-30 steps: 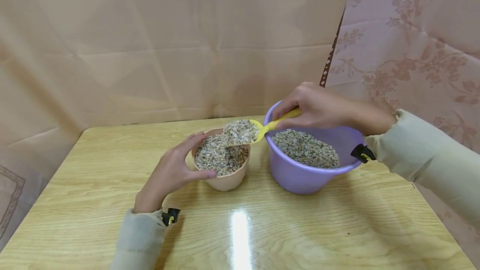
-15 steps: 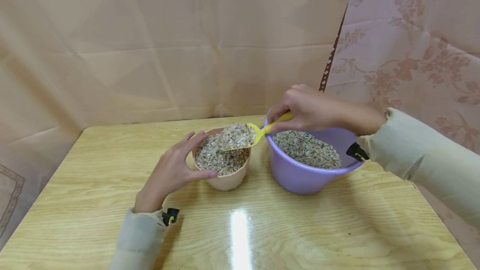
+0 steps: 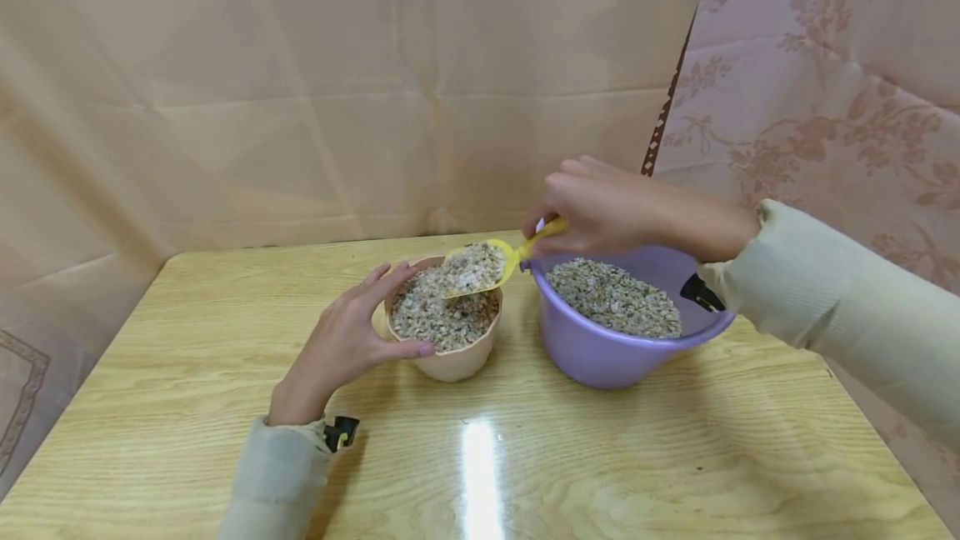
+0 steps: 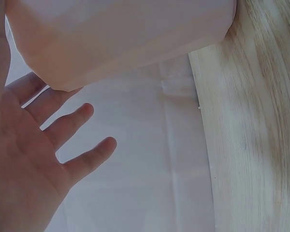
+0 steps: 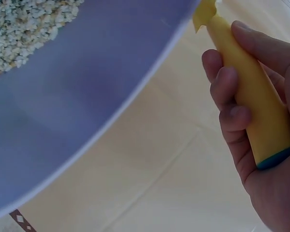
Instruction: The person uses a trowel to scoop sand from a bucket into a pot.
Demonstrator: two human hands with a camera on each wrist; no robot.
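Note:
My left hand (image 3: 345, 340) holds the side of a small peach-coloured pot (image 3: 453, 365), thumb at its front and fingers behind. In the left wrist view the pot's wall (image 4: 116, 43) rests against some fingers, while the others stick out apart from it. Pale gravel-like grains (image 3: 427, 311) fill the pot nearly to its rim. Gripped by its yellow handle (image 5: 256, 101), a scoop (image 3: 513, 260) extends from my right hand (image 3: 600, 202). Its blade, heaped with grains (image 3: 477, 267), hangs over the pot's right part, the tip close to the grains below.
A purple basin (image 3: 600, 357), partly filled with the same grains (image 3: 611, 298), stands right of the pot beneath my right forearm. Both containers are on a wooden table (image 3: 600, 457). A beige curtain (image 3: 337, 107) hangs behind, with a floral cloth (image 3: 840, 123) at right.
My right hand has moved left, bringing the scoop slightly farther over the pot, and the handle looks more tilted. The left hand and pot have stayed put.

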